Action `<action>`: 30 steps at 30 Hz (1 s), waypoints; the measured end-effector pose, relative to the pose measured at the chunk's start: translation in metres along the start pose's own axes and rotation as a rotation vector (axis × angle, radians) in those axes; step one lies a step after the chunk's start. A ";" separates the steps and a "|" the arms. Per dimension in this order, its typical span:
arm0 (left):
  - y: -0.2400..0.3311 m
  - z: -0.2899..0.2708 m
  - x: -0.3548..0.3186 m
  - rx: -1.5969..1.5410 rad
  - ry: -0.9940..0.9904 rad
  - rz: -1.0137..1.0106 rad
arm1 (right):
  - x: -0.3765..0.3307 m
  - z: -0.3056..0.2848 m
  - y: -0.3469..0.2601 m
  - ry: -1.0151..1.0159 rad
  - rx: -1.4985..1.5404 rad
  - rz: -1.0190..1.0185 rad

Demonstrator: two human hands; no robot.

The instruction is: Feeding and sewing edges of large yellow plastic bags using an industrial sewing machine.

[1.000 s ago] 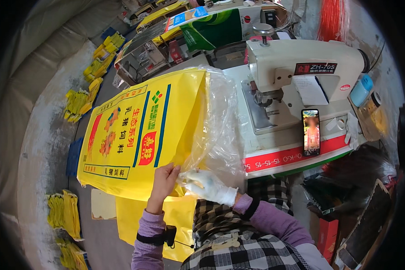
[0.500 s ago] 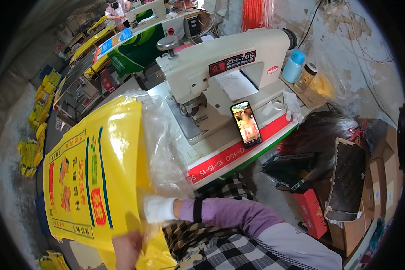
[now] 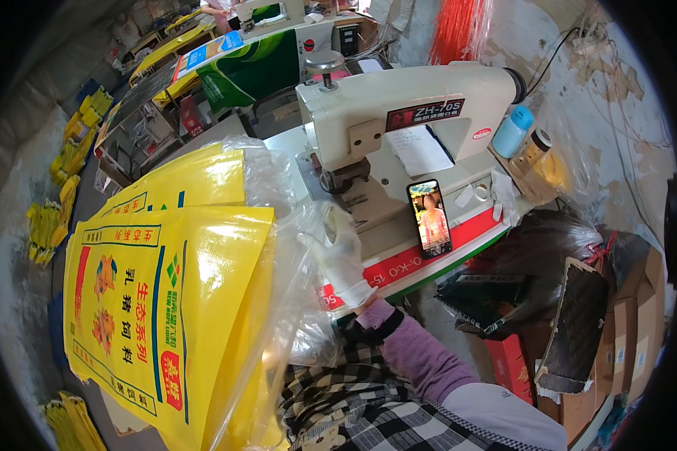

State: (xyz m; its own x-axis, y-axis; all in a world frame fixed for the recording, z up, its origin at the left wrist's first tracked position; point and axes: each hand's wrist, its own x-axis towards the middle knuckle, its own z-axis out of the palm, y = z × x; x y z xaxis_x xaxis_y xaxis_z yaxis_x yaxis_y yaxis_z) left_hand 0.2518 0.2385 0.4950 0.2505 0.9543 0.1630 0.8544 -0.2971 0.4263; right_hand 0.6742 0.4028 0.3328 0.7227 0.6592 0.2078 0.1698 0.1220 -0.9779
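Note:
My right hand [image 3: 338, 252], in a white glove, is beside the front edge of the sewing machine [image 3: 421, 98]. Its fingers are closed on clear plastic liner film [image 3: 286, 259], which stretches down along a yellow printed bag [image 3: 139, 293]. That bag lies tilted at the left, its right edge lifted. More yellow bags [image 3: 210, 177] with clear liners show behind it, close to the needle end of the machine. My left hand is out of view.
A phone [image 3: 430, 218] leans at the table's front edge. Behind it lie a notepad [image 3: 420, 150] and pen. A blue bottle [image 3: 513, 131] and a jar [image 3: 532, 149] stand at the right. Cardboard boxes [image 3: 628, 323] are below. Yellow bundles [image 3: 45, 225] line the left.
My right hand has moved up and right, from the bag's lower edge to the machine table. The front bag has separated from those behind. My left hand has left the view.

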 end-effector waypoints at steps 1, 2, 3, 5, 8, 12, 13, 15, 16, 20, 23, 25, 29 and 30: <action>-0.002 0.001 -0.001 0.000 -0.001 -0.005 | -0.002 -0.003 -0.012 0.218 -0.161 -0.145; -0.005 0.003 0.000 -0.002 0.064 -0.023 | 0.001 -0.010 -0.023 0.221 -0.165 -0.145; -0.009 0.006 0.000 0.000 0.128 -0.044 | 0.006 -0.013 -0.032 0.263 -0.377 -0.401; -0.016 0.014 0.000 -0.074 0.235 -0.005 | 0.010 -0.015 -0.028 0.309 -0.598 -0.660; -0.020 0.013 0.004 -0.087 0.350 0.029 | 0.010 -0.004 0.007 -0.740 -0.401 -0.967; -0.033 0.004 0.004 0.301 0.270 0.075 | 0.032 0.029 0.012 -0.768 -0.256 -0.377; -0.037 0.002 0.003 0.300 0.269 0.078 | 0.038 0.038 0.019 -0.648 -0.211 -0.400; -0.048 -0.003 -0.005 0.356 0.035 0.157 | 0.043 0.046 0.015 -0.536 -0.160 -0.424; -0.065 0.000 -0.016 0.372 0.044 0.209 | 0.044 0.046 0.006 -0.506 -0.275 -0.357; -0.056 -0.014 -0.027 0.473 -0.135 0.348 | 0.054 0.035 -0.034 -0.649 -0.765 -0.244; -0.044 -0.013 -0.037 0.475 -0.227 0.308 | 0.057 0.038 -0.024 -0.333 -0.918 -0.777; -0.054 -0.008 -0.032 0.493 -0.278 0.288 | 0.053 0.039 -0.021 -0.382 -0.862 -1.021; -0.031 0.052 0.077 0.295 -0.253 0.472 | -0.008 0.066 -0.034 -0.715 0.026 -1.237; -0.017 0.082 0.110 0.232 -0.237 0.507 | -0.039 0.060 -0.063 -1.155 0.213 -0.912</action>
State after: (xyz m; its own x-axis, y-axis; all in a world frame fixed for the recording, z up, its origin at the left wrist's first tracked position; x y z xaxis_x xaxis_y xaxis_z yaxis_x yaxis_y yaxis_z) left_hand 0.3017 0.3510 0.4322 0.7242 0.6848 0.0811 0.6723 -0.7273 0.1382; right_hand 0.5949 0.4136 0.3844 -0.5122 0.4949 0.7019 0.0881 0.8433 -0.5302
